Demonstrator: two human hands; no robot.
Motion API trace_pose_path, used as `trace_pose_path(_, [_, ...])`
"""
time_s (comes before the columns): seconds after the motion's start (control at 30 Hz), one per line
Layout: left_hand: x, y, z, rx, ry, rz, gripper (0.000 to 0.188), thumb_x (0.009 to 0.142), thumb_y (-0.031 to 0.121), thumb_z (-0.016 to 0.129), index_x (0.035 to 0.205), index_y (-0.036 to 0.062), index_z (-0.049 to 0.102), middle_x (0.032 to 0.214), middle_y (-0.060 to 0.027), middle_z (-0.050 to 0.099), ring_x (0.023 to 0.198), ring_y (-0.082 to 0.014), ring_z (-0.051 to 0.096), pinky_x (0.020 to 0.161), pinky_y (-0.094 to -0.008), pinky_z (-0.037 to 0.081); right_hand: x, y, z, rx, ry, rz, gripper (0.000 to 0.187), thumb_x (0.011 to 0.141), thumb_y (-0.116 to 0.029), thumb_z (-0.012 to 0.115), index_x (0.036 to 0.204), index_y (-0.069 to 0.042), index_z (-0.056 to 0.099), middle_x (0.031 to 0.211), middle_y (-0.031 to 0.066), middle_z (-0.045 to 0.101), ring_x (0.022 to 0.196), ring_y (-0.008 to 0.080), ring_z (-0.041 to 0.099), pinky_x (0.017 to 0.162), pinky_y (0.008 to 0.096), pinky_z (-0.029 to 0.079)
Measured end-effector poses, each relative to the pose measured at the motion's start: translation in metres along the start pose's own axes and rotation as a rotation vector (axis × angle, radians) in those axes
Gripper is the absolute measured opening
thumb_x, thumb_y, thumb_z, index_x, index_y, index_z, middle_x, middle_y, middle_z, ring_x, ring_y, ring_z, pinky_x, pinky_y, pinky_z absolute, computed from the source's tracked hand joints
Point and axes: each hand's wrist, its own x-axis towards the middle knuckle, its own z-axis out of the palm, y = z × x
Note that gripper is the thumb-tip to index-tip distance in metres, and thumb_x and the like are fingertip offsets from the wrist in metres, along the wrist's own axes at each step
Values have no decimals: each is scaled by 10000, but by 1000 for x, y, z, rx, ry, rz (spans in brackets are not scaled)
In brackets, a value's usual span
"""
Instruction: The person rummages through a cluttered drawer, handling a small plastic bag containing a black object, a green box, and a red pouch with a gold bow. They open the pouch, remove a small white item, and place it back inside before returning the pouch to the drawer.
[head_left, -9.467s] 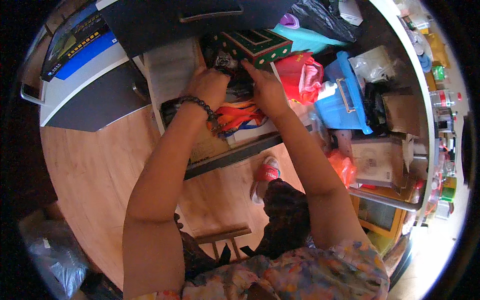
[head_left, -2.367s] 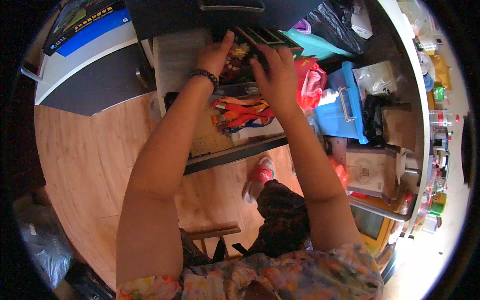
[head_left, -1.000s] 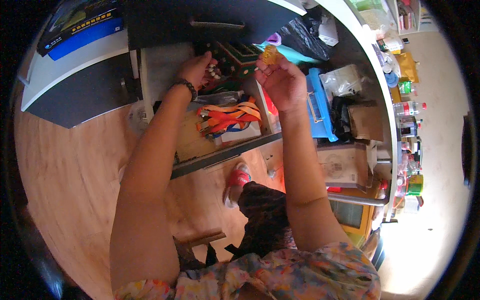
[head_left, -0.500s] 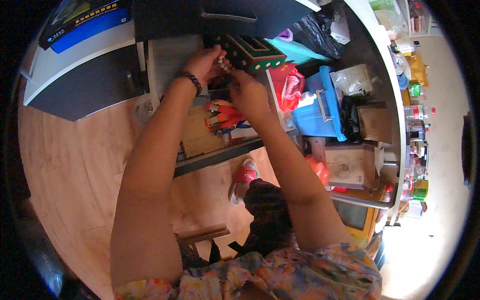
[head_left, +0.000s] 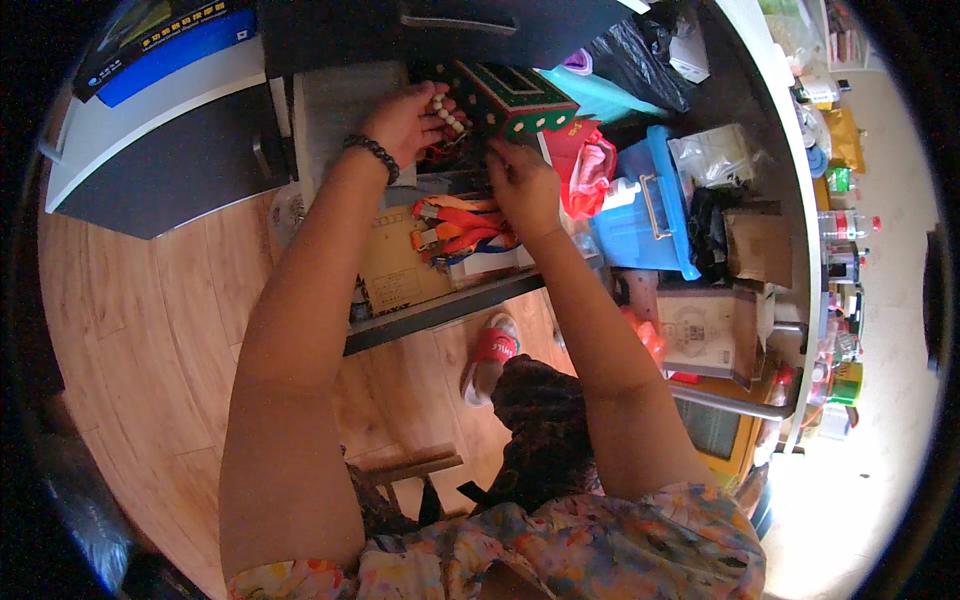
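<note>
Over the open drawer [head_left: 400,330], my left hand [head_left: 398,128] is turned partly palm up. Its fingers are curled around a string of pale beads [head_left: 449,114]. A dark beaded bracelet [head_left: 375,152] circles my left wrist. To the right, my right hand [head_left: 527,188] reaches in just below a green and red patterned box [head_left: 530,112] with pale dots. Thumb and fingers there are pinched together; what they hold, if anything, cannot be made out. Orange and red straps with metal clips [head_left: 455,228], with some blue among them, lie in the drawer below both hands.
A dark drawer front [head_left: 400,35] overhangs the far side. At right are a red bag [head_left: 590,170], a blue plastic bin [head_left: 640,215], black plastic bags [head_left: 640,65] and a carton [head_left: 705,330]. A dark cabinet [head_left: 180,165] stands left. My foot in a red slipper [head_left: 495,345] is below.
My right hand has moved right, away from my left hand and the beads. My left fingers have opened somewhat, so the bead string shows more plainly.
</note>
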Motion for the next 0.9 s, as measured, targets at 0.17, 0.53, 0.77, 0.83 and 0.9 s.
trace_pose_path(0.17, [4, -4, -3, 25, 37, 63, 304, 865, 290, 567, 1130, 146, 537, 1023, -33, 572, 948, -197, 555, 833, -350, 445, 0, -2, -1, 67, -29, 8, 213, 793, -132, 609, 993, -65, 636, 841, 148, 619, 693, 277, 612, 600, 321, 482])
trace_pose_path(0.53, [-7, -4, 17, 489, 71, 236, 394, 756, -4, 628, 1132, 71, 535, 951, -88, 561, 779, -158, 572, 663, -260, 489, 10, -16, -19, 775, -73, 492, 192, 844, -165, 583, 937, -7, 638, 754, 82, 632, 581, 126, 565, 549, 238, 446])
trace_pose_path(0.77, [2, -8, 10, 563, 53, 221, 400, 777, 32, 618, 1154, 111, 511, 989, -48, 546, 802, -144, 561, 662, -247, 470, 30, -21, -36, 1209, -44, 721, 203, 851, -224, 578, 775, -36, 595, 614, 68, 582, 488, 136, 514, 465, 248, 398])
trace_pose_path(0.83, [5, -8, 5, 569, 27, 210, 390, 779, 21, 610, 1147, 107, 512, 992, -54, 545, 790, -146, 566, 651, -247, 475, 30, -18, -36, 1256, -52, 713, 203, 856, -230, 577, 787, -40, 598, 613, 68, 585, 490, 138, 520, 466, 254, 410])
trace_pose_path(0.9, [4, -9, 8, 553, 49, 213, 385, 779, 6, 602, 1140, 105, 514, 987, -57, 545, 792, -149, 573, 647, -248, 480, 31, -20, -40, 1307, -51, 735, 203, 863, -230, 568, 835, -33, 610, 625, 76, 591, 500, 140, 523, 475, 255, 417])
